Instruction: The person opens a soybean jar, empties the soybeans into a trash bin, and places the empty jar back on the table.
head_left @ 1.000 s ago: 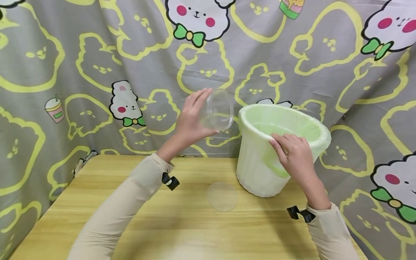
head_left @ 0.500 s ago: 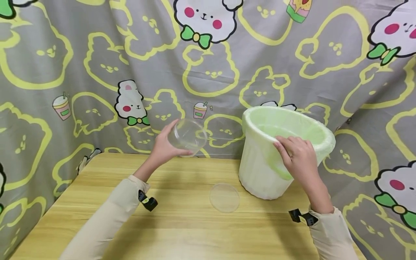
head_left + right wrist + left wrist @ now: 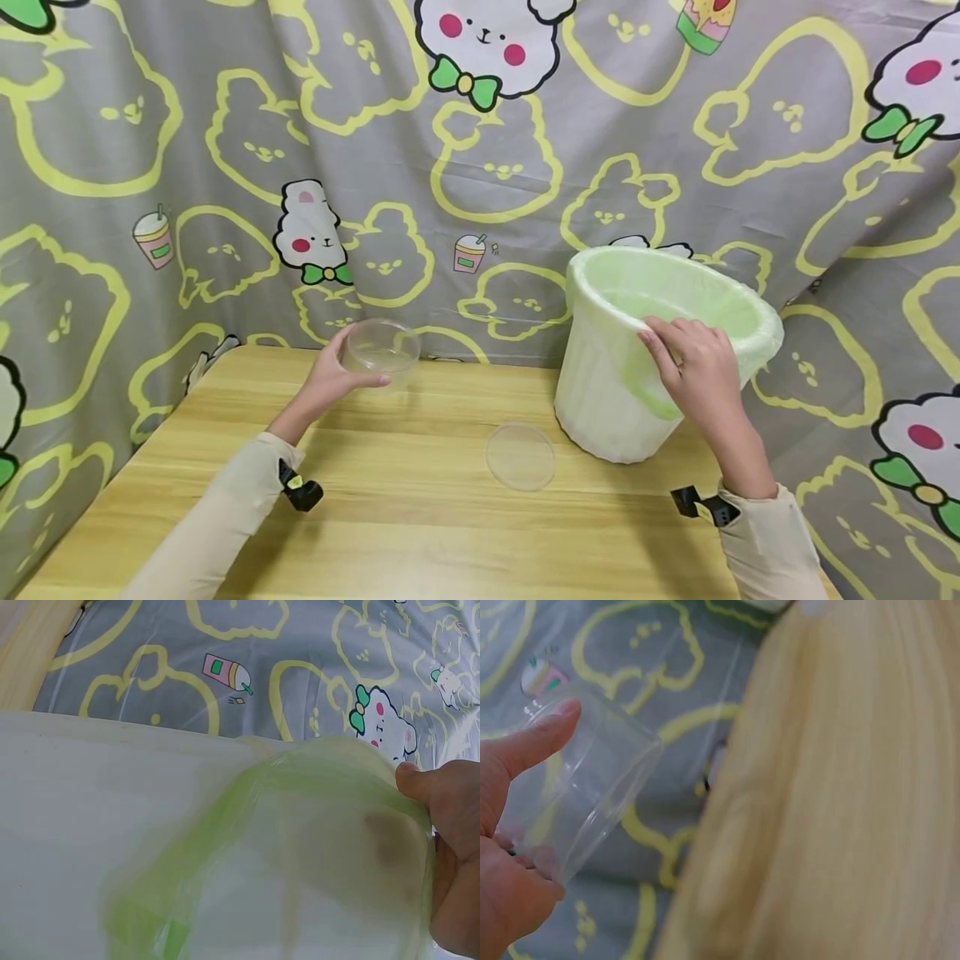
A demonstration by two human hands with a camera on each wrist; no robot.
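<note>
My left hand [image 3: 332, 372] grips a clear plastic tub [image 3: 384, 348] by its side, thumb on the near side and fingers behind. In the left wrist view the tub [image 3: 592, 780] looks see-through, with nothing visible inside. On the right stands a white trash can [image 3: 611, 392], lined with a pale green bag [image 3: 667, 275] folded over its rim. My right hand [image 3: 697, 358] holds that rim on the near side, fingers over the edge and thumb outside. The right wrist view shows the thumb against the bag [image 3: 300, 787]. A clear round lid [image 3: 521, 456] lies flat on the table between the hands.
The wooden table [image 3: 420, 533] carries the can near its back right. Behind it hangs a grey curtain [image 3: 510, 183] with yellow cartoon outlines, close to the table's back edge. Black wrist cameras sit on both sleeves.
My left hand has carried the clear tub left and down, from beside the can toward the table's back left, turning its mouth upward. My right hand stays on the can's rim.
</note>
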